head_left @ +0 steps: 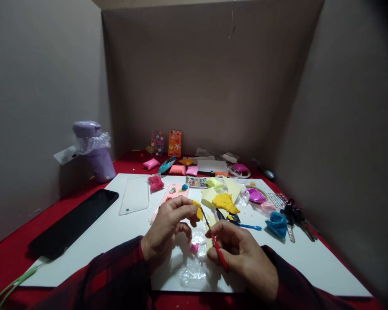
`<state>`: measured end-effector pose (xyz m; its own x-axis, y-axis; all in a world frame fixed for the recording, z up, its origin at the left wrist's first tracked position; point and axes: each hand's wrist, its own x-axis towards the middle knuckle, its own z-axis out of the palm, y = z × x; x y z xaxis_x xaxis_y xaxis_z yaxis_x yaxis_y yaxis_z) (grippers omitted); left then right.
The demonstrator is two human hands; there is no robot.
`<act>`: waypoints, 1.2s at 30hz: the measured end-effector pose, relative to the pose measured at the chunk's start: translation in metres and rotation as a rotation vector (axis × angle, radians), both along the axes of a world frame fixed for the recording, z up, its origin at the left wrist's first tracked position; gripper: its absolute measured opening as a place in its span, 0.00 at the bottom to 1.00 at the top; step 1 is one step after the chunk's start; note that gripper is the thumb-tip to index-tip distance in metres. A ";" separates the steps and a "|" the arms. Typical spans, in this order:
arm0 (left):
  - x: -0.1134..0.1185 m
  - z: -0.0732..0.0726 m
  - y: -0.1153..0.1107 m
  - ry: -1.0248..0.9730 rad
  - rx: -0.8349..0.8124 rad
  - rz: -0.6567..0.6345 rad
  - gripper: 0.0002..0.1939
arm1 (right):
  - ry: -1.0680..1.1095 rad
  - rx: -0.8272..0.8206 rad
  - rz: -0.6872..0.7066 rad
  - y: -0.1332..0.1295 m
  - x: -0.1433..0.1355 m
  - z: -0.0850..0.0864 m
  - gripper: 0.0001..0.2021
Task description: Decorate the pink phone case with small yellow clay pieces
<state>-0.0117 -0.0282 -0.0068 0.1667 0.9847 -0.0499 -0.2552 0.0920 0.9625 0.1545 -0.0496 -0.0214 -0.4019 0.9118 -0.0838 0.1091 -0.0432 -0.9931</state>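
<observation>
Between the thumb and fingers of my left hand [166, 221] is a small flat piece of yellow clay [198, 211]. My right hand [245, 254] grips red-handled scissors [220, 253], their dark blades pointing up at the edge of that piece. Just behind, a larger lump of yellow clay [225, 202] rests on pale yellow paper [208, 196]. A pink phone case [163, 200] with small coloured decorations is partly hidden by my left hand. Under my hands lie crumpled clear plastic [194, 273] and a bit of pink clay [194, 248].
A black phone [74, 224] and a clear case [135, 196] lie left on the white board [93, 262]. A purple bottle [98, 159] stands behind them. To the right are a blue clay packet [277, 224], keys [291, 232] and a blue tool [250, 226]. Decorated cases [175, 143] lean at the back.
</observation>
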 end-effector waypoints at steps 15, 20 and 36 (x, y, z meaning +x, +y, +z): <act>0.001 0.003 0.001 0.070 -0.010 0.032 0.06 | 0.007 -0.008 0.002 -0.001 0.000 -0.001 0.12; 0.000 0.004 0.000 0.069 -0.013 0.028 0.07 | -0.011 -0.022 -0.001 0.000 0.000 -0.002 0.12; 0.000 0.004 0.000 0.106 0.008 -0.015 0.04 | -0.030 0.029 0.028 0.001 0.001 -0.001 0.10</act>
<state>-0.0117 -0.0280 -0.0032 0.1753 0.9826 -0.0607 -0.1502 0.0876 0.9848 0.1554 -0.0485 -0.0221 -0.4250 0.9025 -0.0699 0.1396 -0.0110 -0.9901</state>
